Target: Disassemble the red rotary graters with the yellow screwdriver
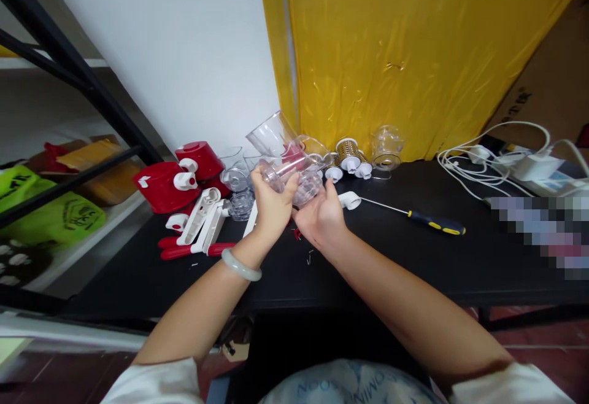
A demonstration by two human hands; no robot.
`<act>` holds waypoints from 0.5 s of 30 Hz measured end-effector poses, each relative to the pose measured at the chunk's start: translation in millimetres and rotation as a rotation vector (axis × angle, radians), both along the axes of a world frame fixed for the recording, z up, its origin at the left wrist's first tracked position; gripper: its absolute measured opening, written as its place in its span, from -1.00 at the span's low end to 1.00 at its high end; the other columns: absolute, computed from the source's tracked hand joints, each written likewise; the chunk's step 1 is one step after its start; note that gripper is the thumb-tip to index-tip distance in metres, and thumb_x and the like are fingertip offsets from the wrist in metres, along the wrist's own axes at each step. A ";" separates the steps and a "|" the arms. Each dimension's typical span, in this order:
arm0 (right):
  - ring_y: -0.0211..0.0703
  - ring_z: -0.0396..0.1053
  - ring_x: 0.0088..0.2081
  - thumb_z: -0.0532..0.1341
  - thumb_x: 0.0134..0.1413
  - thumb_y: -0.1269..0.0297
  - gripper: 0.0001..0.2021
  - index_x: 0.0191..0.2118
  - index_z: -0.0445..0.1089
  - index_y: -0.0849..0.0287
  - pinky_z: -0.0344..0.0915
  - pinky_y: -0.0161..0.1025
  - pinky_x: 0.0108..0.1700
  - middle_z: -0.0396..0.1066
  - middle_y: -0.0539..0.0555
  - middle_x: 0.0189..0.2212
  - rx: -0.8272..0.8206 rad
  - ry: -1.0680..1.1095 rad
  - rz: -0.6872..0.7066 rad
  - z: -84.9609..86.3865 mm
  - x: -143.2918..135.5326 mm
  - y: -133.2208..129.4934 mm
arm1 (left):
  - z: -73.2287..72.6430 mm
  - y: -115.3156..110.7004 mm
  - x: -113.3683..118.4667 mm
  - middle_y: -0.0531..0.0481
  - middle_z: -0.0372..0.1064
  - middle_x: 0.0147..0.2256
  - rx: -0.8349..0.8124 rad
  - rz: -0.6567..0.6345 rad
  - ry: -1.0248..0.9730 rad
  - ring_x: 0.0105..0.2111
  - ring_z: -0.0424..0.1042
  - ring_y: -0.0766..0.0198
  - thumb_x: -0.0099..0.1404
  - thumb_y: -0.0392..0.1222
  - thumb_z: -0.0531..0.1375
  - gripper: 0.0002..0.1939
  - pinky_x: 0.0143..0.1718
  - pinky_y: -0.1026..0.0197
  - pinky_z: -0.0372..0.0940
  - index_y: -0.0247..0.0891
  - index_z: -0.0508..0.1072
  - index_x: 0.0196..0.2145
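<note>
My left hand (275, 203) grips a clear plastic grater housing (276, 137), its wide chute tilted up and to the left. Palm up, my right hand (322, 215) cups a round, ribbed clear plastic piece (307, 189) right against the housing; whether the two are joined I cannot tell. Its fingers are partly hidden behind the plastic. Close behind lie metal grater drums (348, 155) with white ends. A white crank handle (212, 227) with a red grip is among similar handles to the left. A white curved part (350, 200) sits just right of my right hand.
Red grater bases (166, 186) are piled at the left, near more clear parts (241, 205). A screwdriver (435, 222) with a blue and yellow handle lies right on the black table (391, 263). Another clear housing (387, 146) stands at the back. White cables (464, 167) tangle at the far right.
</note>
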State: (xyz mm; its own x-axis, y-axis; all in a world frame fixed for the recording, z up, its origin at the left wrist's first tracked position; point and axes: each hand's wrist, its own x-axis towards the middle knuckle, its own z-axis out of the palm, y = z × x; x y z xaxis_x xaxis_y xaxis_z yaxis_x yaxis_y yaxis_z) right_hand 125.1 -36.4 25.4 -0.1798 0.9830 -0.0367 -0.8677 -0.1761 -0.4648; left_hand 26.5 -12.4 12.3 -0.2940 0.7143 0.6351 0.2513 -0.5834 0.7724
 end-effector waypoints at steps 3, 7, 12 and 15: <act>-0.02 0.34 0.24 -0.15 0.35 -0.16 -0.46 0.23 0.22 -0.02 0.29 0.14 0.22 0.44 0.17 0.12 -0.188 -0.098 -0.169 -4.3 7.5 8.8 | 1.4 -2.8 0.2 -0.14 0.42 -0.10 0.038 -0.029 -0.007 -0.07 0.52 0.06 0.11 0.33 0.33 -0.29 0.10 -0.09 0.33 -0.14 0.11 -0.06; -0.07 0.26 0.28 0.00 0.32 -0.09 -0.59 0.06 0.36 0.02 0.23 0.04 0.28 0.46 0.10 0.09 -0.124 -0.268 -0.312 -20.1 9.2 17.9 | 1.8 -7.2 2.7 -0.17 0.42 -0.08 0.044 -0.007 0.018 -0.07 0.52 0.06 0.10 0.32 0.35 -0.26 0.09 -0.09 0.36 -0.14 0.10 -0.02; -0.01 0.20 0.31 0.19 0.21 -0.02 -0.64 0.00 0.43 0.06 0.15 0.04 0.32 0.47 0.09 0.10 0.193 -0.471 -0.297 -35.7 14.2 16.7 | -1.8 -12.2 3.7 -0.20 0.37 -0.05 0.050 0.017 0.056 0.01 0.48 -0.02 0.09 0.34 0.34 -0.22 0.15 -0.14 0.31 -0.18 0.11 0.01; -0.02 0.04 0.40 0.22 0.19 -0.03 -0.56 0.10 0.37 0.06 0.03 0.01 0.38 0.37 0.11 0.22 0.226 -0.477 -0.285 -41.4 17.6 13.2 | -7.5 -14.4 2.6 -0.19 0.35 -0.05 0.045 0.043 0.060 -0.01 0.47 -0.01 0.08 0.32 0.35 -0.22 0.14 -0.14 0.31 -0.17 0.11 0.01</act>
State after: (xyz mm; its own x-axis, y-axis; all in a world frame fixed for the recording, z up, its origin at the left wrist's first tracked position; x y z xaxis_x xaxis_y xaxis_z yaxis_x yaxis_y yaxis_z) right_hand 142.7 -23.2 -16.0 0.0768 0.9830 0.1667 -0.5524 0.1812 -0.8137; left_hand 29.1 -26.9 4.8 -0.2839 0.6721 0.6838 0.3220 -0.6049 0.7283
